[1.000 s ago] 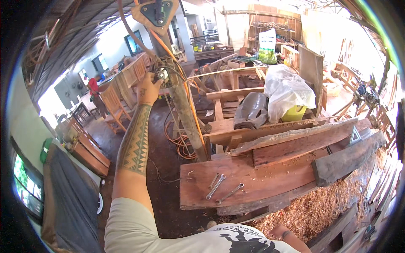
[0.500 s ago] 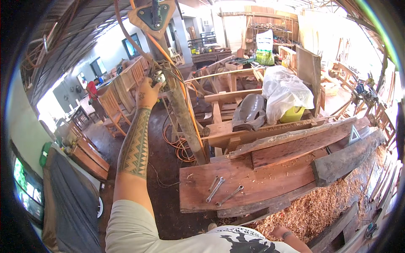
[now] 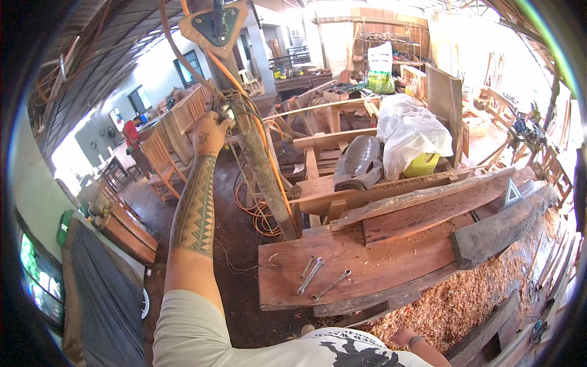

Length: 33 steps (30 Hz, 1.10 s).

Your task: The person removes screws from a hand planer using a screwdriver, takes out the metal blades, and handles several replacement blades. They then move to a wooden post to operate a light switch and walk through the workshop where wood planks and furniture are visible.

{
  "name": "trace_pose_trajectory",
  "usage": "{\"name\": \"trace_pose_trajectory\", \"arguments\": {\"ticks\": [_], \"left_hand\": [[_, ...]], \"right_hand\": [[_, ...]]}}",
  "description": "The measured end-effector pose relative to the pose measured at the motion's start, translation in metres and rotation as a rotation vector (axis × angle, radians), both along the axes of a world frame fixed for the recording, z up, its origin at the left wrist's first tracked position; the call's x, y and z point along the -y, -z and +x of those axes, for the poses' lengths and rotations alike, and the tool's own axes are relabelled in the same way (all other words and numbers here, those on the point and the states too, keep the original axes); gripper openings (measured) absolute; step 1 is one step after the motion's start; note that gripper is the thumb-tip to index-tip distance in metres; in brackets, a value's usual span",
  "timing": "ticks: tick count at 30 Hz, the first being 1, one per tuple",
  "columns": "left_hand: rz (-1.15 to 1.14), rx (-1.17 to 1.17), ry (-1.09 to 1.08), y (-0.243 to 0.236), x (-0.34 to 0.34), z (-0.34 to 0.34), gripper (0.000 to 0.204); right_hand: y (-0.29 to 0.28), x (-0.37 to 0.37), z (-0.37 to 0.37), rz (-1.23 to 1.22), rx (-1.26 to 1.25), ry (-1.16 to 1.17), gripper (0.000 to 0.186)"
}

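Observation:
My left hand (image 3: 209, 133) is closed on a small metal fitting (image 3: 226, 115) among cables on a leaning post (image 3: 257, 165); the fitting is largely hidden by my fingers. An orange hose (image 3: 257, 113) runs along the post. My right hand (image 3: 403, 336) hangs low at the bottom edge, over wood shavings (image 3: 446, 296); its fingers are small in view and look loosely curled, their hold unclear. In front of me, several wrenches (image 3: 310, 275) lie on a reddish plank (image 3: 287, 257). A triangular square (image 3: 512, 194) stands among the boards at right.
A timber frame (image 3: 312, 159) holds a dark curved object (image 3: 358, 165) and a plastic-covered yellow container (image 3: 419, 164). Orange hose coils (image 3: 257, 220) lie on the floor (image 3: 195, 293). Wooden chairs (image 3: 162, 165), a person in red (image 3: 131, 134) and a dark cover (image 3: 98, 287) are at left.
The view has shifted slightly, with the post and planks sitting a little lower and further left in it. My left hand stays on the fitting; my right hand has barely moved.

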State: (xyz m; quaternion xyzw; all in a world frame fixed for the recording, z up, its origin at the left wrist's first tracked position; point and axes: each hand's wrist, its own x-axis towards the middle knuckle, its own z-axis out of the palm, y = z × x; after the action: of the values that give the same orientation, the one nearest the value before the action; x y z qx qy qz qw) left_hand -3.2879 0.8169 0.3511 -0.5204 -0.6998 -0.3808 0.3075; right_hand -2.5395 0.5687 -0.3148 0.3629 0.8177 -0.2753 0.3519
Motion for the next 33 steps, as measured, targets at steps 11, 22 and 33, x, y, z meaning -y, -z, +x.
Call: {"name": "trace_pose_trajectory", "arguments": {"ticks": [11, 22, 33], "left_hand": [[0.138, -0.019, 0.152, 0.015, -0.024, 0.0, 0.026], [-0.094, -0.017, -0.041, -0.014, -0.008, 0.009, 0.026], [-0.039, -0.024, 0.046, -0.002, -0.022, -0.005, 0.013]], "right_hand": [[0.022, 0.004, 0.029, 0.092, -0.044, 0.079, 0.04], [-0.03, -0.011, -0.004, -0.059, -0.039, 0.114, 0.043], [-0.042, -0.041, -0.008, 0.052, -0.137, -0.139, 0.041]]}}
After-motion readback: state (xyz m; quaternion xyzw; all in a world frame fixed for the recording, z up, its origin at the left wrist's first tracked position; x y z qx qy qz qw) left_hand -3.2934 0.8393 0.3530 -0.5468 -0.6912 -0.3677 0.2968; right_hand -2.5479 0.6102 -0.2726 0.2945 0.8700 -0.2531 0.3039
